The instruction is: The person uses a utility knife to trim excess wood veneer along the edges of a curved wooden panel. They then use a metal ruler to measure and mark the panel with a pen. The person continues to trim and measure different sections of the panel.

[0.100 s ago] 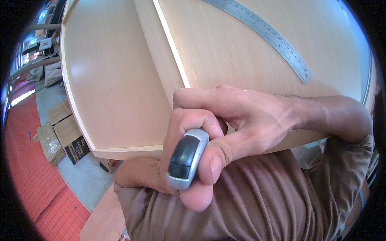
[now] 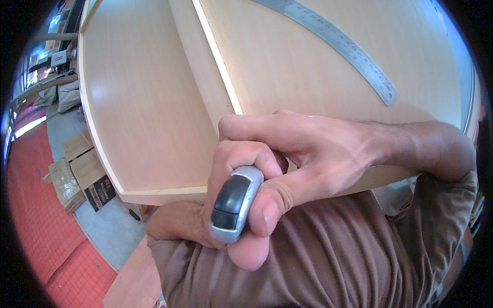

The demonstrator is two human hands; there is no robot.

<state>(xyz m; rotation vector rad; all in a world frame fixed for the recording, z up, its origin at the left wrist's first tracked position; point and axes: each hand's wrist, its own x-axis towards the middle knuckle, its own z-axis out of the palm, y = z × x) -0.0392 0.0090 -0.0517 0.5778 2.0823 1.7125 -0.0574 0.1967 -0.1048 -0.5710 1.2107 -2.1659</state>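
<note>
In front of my chest I hold a small rounded tool (image 2: 234, 201) with a silver-grey body and a glossy black inset; its exact kind does not show. My right hand (image 2: 313, 146) reaches in from the right with bent fingers, its thumb and fingers closed on the tool's near side. Coming from the lower left, my left hand (image 2: 248, 252) is wrapped around the tool from below, mostly hidden behind the tool and the right hand. Both hands are over the near edge of a pale wooden panel (image 2: 138, 113).
A steel ruler (image 2: 334, 42) lies on the panel's far right part. A raised pale strip (image 2: 218, 59) divides the panel lengthwise. Cardboard boxes (image 2: 87, 167) stand on the floor at left, beside red matting (image 2: 46, 205).
My hands and the tool have shifted very slightly left. Their grip looks the same, and the ruler still lies on the panel.
</note>
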